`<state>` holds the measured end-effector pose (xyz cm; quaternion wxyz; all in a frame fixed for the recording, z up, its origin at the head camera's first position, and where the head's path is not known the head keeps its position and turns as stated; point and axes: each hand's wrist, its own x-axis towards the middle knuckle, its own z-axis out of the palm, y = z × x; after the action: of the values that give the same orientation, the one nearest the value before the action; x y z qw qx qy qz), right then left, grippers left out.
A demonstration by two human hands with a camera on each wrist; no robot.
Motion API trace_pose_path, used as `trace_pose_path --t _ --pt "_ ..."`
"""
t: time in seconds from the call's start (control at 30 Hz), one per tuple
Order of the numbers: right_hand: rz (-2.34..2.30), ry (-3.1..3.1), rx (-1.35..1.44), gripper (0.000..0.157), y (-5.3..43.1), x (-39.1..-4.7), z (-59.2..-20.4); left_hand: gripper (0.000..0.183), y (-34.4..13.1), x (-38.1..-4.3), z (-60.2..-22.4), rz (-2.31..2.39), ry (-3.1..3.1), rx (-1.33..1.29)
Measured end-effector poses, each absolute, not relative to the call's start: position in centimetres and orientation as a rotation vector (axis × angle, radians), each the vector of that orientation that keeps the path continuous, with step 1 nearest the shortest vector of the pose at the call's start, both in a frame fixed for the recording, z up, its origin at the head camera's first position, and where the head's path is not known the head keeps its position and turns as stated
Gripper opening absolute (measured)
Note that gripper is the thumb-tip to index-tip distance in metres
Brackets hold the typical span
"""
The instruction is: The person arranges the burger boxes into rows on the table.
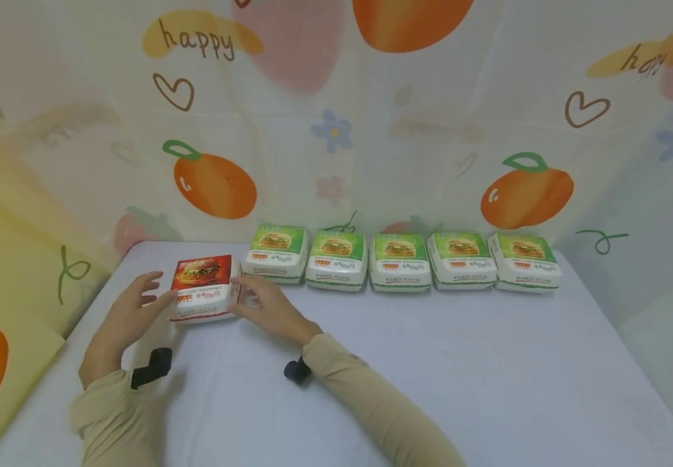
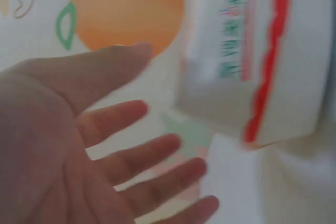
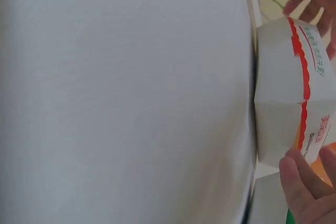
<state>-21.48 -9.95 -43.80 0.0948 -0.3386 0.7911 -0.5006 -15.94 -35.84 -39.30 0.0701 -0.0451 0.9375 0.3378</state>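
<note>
A burger box with a red printed top [image 1: 202, 285] stands on the white-covered table at the left end of a row of boxes. My left hand [image 1: 130, 311] is at its left side, fingers spread; in the left wrist view a gap shows between the fingers [image 2: 157, 182] and the white wall of the box [image 2: 220, 98]. At the opposite side, my right hand [image 1: 272, 309] has its fingertips at the right wall. The right wrist view shows those fingertips [image 3: 293, 169] by the box's near corner, below its scalloped red band [image 3: 303, 72].
Several green-topped burger boxes stand side by side to the right, from the nearest green box [image 1: 275, 254] to the last one [image 1: 526, 261]. A patterned curtain [image 1: 371, 175] hangs behind the table [image 1: 430, 363]. Small black cameras [image 1: 152, 368] are worn on both wrists.
</note>
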Motion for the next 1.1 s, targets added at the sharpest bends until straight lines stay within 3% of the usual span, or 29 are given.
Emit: trace_pose_path --t 0.37,1.1 --pt "-1.428 2.412 -1.042 0.057 -10.8 -22.0 -44.5 0.082 -35.6 -16.7 -40.7 1.147 2.659 -0.147" --pt "-1.457 2.334 -0.938 0.055 -9.6 -20.6 -44.7 0.084 -35.8 -15.2 -39.7 1.153 2.555 -0.119"
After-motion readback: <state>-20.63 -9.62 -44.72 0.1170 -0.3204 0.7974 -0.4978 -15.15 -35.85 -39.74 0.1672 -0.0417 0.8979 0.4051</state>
